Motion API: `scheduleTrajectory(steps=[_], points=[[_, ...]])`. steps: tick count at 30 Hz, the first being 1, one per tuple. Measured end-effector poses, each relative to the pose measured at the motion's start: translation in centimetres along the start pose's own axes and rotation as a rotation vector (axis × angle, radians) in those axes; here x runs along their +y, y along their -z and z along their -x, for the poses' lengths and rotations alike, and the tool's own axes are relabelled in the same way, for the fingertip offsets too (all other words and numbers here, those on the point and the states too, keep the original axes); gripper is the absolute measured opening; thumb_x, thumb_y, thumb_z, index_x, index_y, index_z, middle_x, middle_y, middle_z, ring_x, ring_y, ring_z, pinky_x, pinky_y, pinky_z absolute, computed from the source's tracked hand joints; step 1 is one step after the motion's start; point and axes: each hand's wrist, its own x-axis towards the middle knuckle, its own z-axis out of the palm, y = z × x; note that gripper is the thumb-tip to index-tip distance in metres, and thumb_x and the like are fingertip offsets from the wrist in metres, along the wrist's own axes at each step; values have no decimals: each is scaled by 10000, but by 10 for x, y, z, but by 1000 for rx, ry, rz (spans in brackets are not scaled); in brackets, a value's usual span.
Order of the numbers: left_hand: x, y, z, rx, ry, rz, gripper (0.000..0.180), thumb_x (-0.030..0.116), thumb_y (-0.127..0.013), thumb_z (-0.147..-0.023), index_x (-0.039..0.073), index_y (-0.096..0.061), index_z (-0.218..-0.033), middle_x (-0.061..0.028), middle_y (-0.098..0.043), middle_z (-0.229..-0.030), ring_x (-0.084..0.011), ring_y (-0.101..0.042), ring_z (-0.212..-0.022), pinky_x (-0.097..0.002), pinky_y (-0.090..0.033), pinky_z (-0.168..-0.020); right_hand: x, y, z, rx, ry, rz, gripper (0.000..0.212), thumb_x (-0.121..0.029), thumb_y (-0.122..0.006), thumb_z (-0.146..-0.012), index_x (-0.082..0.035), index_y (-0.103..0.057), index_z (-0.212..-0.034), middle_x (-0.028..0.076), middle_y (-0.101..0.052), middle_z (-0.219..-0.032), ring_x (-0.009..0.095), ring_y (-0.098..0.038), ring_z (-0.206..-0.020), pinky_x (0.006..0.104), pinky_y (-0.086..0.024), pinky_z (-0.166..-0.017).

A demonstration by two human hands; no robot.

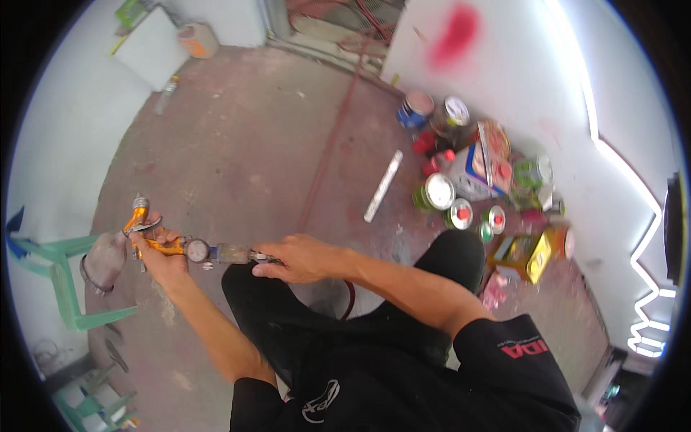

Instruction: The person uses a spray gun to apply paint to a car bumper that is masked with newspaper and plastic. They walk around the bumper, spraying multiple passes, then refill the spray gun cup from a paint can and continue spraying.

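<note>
My left hand is closed round an orange paint spray gun at the left, tilted on its side. A cloudy paint cup is fixed to the gun and points left. A round pressure gauge and a clear inline air filter extend from the gun's handle toward the right. My right hand grips the hose coupling at the filter's end, with its fingers partly hidden. Beneath my right forearm, a dark red air hose curves down between my knees.
Paint cans, red-capped bottles and a square tin crowd the floor at right, with a yellow tin nearer. A white strip lies mid-floor. Along the floor runs a red hose toward the doorway. A green stool stands left.
</note>
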Motion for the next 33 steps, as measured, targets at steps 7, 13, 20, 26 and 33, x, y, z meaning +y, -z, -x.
scheduleTrajectory(steps=[7,13,20,26,33], points=[[4,-1,-1,-48,20,21,534,496,-542,-1187,50,-636,-1464,-122,-752,-1229,-94,-494,-679,-267,-492,-618,6,6,31,166,83,-65,444,-418,-670,-1129,-46,-681,-1371,206,-661,-678,447,-677,-639,551,-513,-632],[-14,-44,27,-187,-16,-64,517,481,-539,-1194,46,-615,-1463,-134,-748,-1266,-89,-489,-659,-263,-484,-611,37,-21,55,373,155,-74,344,-325,-693,-1098,-4,-691,-1221,200,-618,-620,395,-656,-556,506,-507,-563],[-14,-69,43,-173,-130,-154,512,528,-524,-1190,71,-609,-1407,-126,-755,-1205,-91,-470,-640,-267,-464,-609,62,-27,79,344,37,-224,358,-283,-693,-1100,5,-633,-1304,172,-666,-681,372,-663,-557,472,-538,-567],[-18,-96,78,19,-177,-287,561,586,-584,-1154,115,-603,-1458,-89,-738,-1210,-74,-436,-625,-274,-420,-593,72,-8,84,543,-168,15,469,-229,-644,-1119,-10,-521,-1514,263,-737,-1109,433,-736,-1037,528,-577,-903],[105,-95,163,337,-227,-635,571,541,-644,-1139,122,-597,-1523,-69,-728,-1308,-67,-449,-592,-243,-364,-531,44,13,161,256,-533,131,430,-134,-633,-1066,-20,-635,-1480,303,-761,-1174,517,-737,-1066,603,-585,-923]])
